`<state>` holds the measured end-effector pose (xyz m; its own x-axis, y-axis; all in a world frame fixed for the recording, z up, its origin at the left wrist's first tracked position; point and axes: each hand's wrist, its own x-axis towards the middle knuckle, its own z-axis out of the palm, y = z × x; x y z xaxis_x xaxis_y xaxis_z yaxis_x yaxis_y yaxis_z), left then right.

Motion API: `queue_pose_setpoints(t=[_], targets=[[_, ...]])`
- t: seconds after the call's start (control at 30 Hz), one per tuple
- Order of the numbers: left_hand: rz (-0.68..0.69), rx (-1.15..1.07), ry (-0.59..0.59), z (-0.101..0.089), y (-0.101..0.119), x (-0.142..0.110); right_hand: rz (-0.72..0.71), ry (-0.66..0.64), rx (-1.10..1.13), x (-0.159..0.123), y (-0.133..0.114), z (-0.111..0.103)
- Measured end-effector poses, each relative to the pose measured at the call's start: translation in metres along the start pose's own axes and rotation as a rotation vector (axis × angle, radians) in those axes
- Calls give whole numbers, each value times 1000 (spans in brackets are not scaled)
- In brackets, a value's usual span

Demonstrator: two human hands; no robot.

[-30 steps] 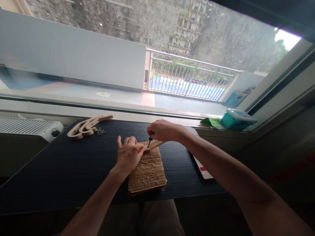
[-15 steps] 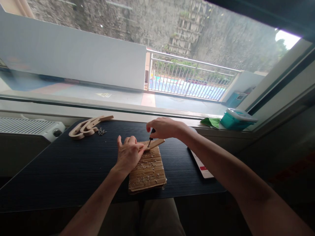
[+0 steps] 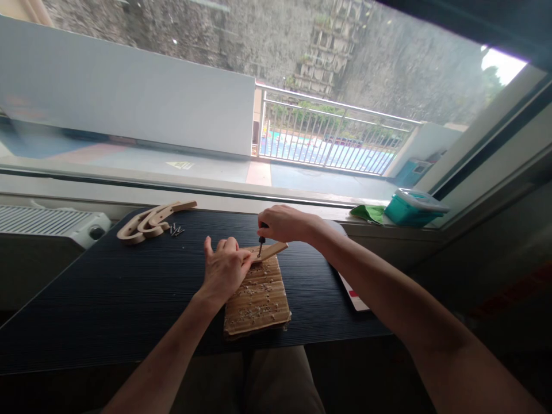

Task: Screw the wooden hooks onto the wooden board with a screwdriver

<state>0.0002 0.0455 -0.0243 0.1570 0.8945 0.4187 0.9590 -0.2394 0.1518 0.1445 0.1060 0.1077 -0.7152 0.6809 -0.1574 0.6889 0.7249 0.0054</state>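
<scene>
My left hand (image 3: 226,267) presses down on a pale wooden piece (image 3: 275,250), its thumb and fingers over the near end, the rest hidden beneath the hand. My right hand (image 3: 282,223) grips the dark handle of a screwdriver (image 3: 260,247) from above. The metal shaft stands nearly upright, its tip at a hole in the wood. Under the wooden piece lies a corrugated cardboard slab (image 3: 259,313), strewn with small pale crumbs.
Curved wooden pieces (image 3: 142,225) lie at the table's back left, beside several screws (image 3: 176,230). A flat pinkish object (image 3: 357,302) is partly under my right forearm. A green cloth (image 3: 368,213) and teal box (image 3: 414,208) sit on the sill. A radiator (image 3: 56,224) stands left.
The screwdriver has gone from slanted to closer to upright, and my right hand has turned slightly with it. My left hand stays on the wooden piece.
</scene>
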Motion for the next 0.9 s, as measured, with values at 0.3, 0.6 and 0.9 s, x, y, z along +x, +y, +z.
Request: queue_pose_setpoints(t=[0.3,0.6,0.9], targets=[[-7,-11,-3,1,-1,0,-48,8,77,-8,2,-8],[-14,-22,-19,0,0,1,-37,29,105,-5,3,-2],[-18,0,-24,-1,1,1,3,4,-10,0,-3,0]])
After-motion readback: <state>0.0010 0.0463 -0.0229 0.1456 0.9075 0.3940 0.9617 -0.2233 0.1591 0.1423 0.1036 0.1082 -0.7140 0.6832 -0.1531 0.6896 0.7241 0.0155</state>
